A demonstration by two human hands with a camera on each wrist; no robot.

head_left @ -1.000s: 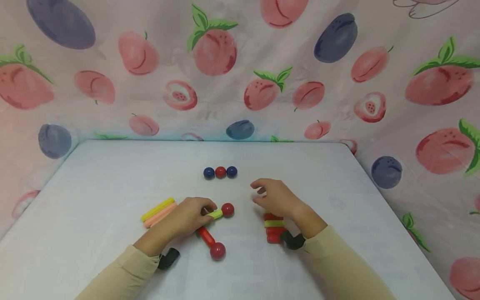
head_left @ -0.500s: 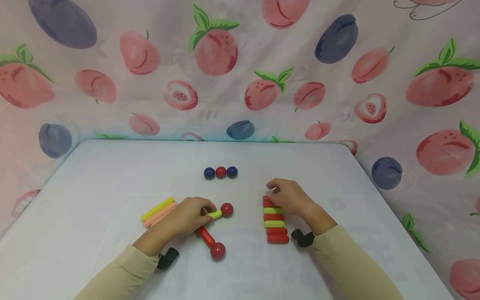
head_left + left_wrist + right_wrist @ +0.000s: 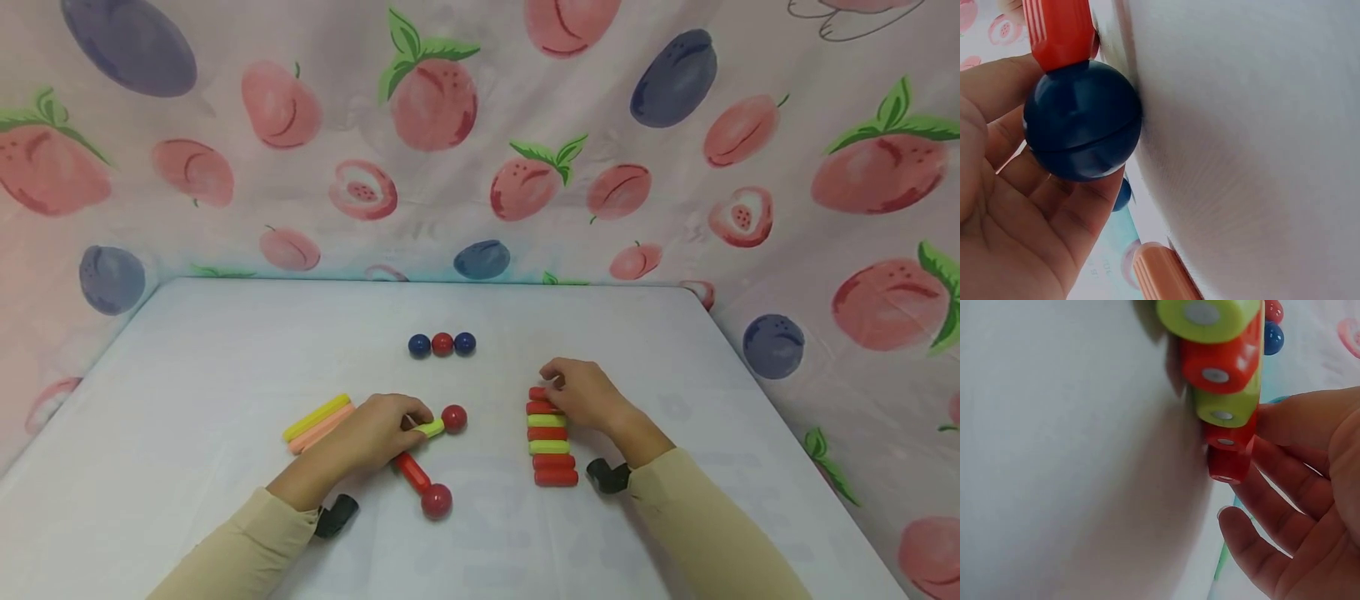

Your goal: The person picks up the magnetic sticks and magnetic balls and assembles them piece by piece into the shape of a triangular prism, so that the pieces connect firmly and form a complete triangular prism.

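Observation:
My left hand [image 3: 384, 429] grips a blue ball [image 3: 1083, 122], thumb on one side and fingers on the other. A red ribbed rod [image 3: 412, 473] joins that ball and ends in a red ball [image 3: 437, 502] nearer me. A yellow-green rod [image 3: 431, 428] runs from under the left fingers to another red ball [image 3: 454, 418]. In the head view the left hand hides the blue ball. My right hand [image 3: 588, 393] pinches the farthest red rod [image 3: 537, 392] of a row on the right. Other red and yellow-green rods [image 3: 549, 447] lie side by side below it.
Two blue balls with a red ball [image 3: 442, 344] between them line up toward the back of the white table [image 3: 225, 350]. Left of my left hand lie a yellow rod [image 3: 316, 417] and orange rods [image 3: 321, 429]. A fruit-patterned cloth [image 3: 300, 192] hangs behind.
My right hand first swung right, uncovering the rod row, then settled at its far end, where the last red rod now shows apart from its neighbour. My left hand has stayed put.

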